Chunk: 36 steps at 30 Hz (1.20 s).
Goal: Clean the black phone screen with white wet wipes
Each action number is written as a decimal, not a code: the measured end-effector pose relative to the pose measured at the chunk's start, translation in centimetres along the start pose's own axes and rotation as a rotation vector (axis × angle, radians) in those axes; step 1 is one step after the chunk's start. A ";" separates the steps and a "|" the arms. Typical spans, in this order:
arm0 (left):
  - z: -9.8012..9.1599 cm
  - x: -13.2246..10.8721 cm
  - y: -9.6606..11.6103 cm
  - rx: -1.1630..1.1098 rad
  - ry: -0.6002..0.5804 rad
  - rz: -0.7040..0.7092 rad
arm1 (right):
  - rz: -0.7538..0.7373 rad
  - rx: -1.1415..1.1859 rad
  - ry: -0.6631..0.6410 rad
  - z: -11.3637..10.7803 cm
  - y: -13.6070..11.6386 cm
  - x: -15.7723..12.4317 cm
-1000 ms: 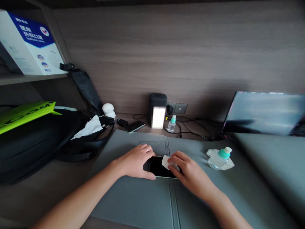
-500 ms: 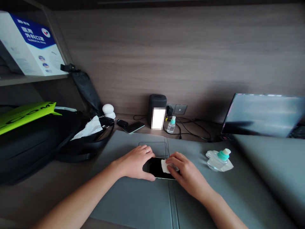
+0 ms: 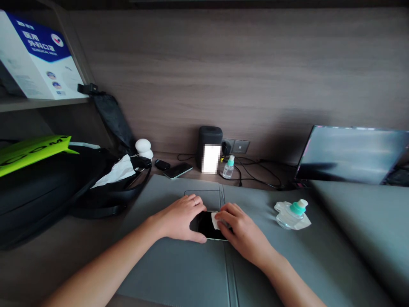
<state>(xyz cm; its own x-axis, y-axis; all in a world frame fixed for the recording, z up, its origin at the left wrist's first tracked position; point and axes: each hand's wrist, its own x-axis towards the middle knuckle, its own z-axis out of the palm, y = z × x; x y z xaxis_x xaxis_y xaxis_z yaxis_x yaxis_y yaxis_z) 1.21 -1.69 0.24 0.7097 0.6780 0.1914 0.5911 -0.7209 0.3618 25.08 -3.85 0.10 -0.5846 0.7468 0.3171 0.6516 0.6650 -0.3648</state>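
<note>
A dark-screened smartphone [image 3: 205, 226] lies flat on the grey desk mat [image 3: 179, 268]. My left hand [image 3: 183, 217] grips its left end, thumb along the near edge and fingers at the far edge. Folded white tissue [image 3: 215, 220] rests on the screen, pinched under the fingertips of my right hand [image 3: 238, 226]. That hand covers the phone's right end. To the right, a clear bottle with a teal and white cap [image 3: 291, 215] stands on another white tissue [image 3: 305, 222].
Behind the mat are a second phone [image 3: 178, 170], a black speaker [image 3: 210, 135], a small clear bottle [image 3: 228, 168] and loose cables [image 3: 265, 170]. A black bag [image 3: 41, 200] fills the left side. At the right stands a laptop screen [image 3: 348, 153].
My right hand has slid a little left across the phone's screen with the tissue. My left hand keeps its hold on the phone. The view has shifted slightly.
</note>
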 end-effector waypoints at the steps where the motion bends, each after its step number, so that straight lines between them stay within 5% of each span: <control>1: 0.0 0.0 0.0 0.000 -0.001 0.000 | -0.001 -0.001 -0.001 0.0 0.1 0.0; 36: 0.1 0.0 -0.2 -0.008 0.017 0.013 | -0.114 -0.173 -0.040 0.4 -2.2 0.7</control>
<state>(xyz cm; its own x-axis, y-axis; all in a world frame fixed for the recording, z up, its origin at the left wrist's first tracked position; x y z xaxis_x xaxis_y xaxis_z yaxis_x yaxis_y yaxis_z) 1.18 -1.58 0.06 0.7106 0.6712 0.2112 0.5789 -0.7282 0.3669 23.03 -4.80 0.76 -0.6758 0.6679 0.3117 0.6514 0.7391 -0.1716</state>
